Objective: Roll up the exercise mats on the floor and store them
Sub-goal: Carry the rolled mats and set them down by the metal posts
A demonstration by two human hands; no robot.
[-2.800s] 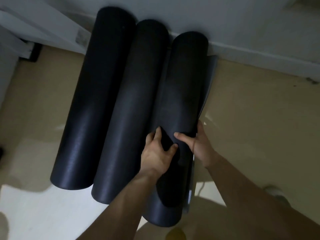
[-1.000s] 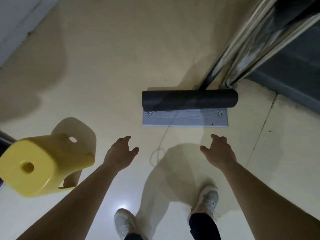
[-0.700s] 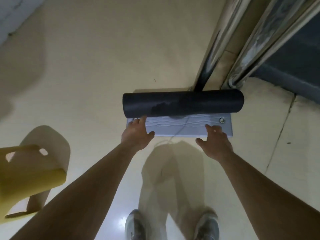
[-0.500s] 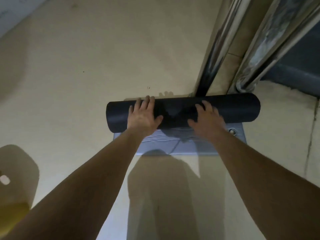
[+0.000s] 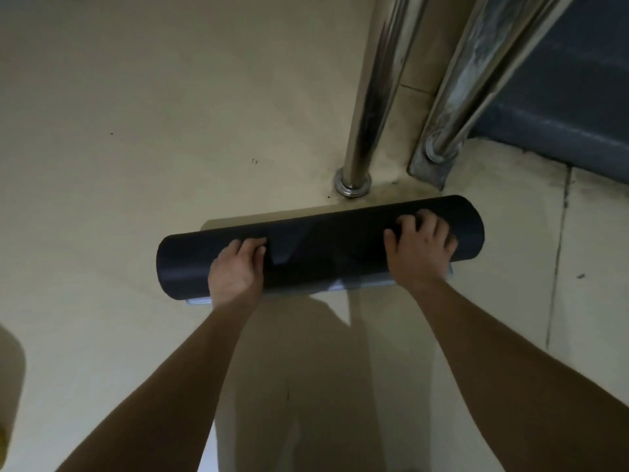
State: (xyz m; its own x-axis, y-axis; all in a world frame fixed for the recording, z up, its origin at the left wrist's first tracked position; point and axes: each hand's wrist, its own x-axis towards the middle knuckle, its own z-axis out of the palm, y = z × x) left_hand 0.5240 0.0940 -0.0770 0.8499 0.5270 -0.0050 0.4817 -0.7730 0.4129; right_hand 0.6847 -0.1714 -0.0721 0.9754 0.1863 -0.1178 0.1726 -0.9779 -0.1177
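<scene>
A dark exercise mat (image 5: 320,247), rolled into a thick tube, lies crosswise on the cream floor just in front of me. A thin strip of its pale grey flat end (image 5: 360,285) shows along the near edge of the roll. My left hand (image 5: 236,270) grips the roll left of its middle, fingers curled over the top. My right hand (image 5: 420,245) grips it near the right end, fingers bent over the top as well.
Two shiny metal posts (image 5: 369,97) rise from the floor just behind the roll, one on a round base (image 5: 352,185). A dark grey step or sill (image 5: 558,137) runs at the right rear. A yellow object's edge (image 5: 5,430) shows at the lower left.
I turned away from three stored rolls, walked to this mat and laid both hands on it. Since half a second ago the flat strip has shrunk and my fingers have curled over the roll.
</scene>
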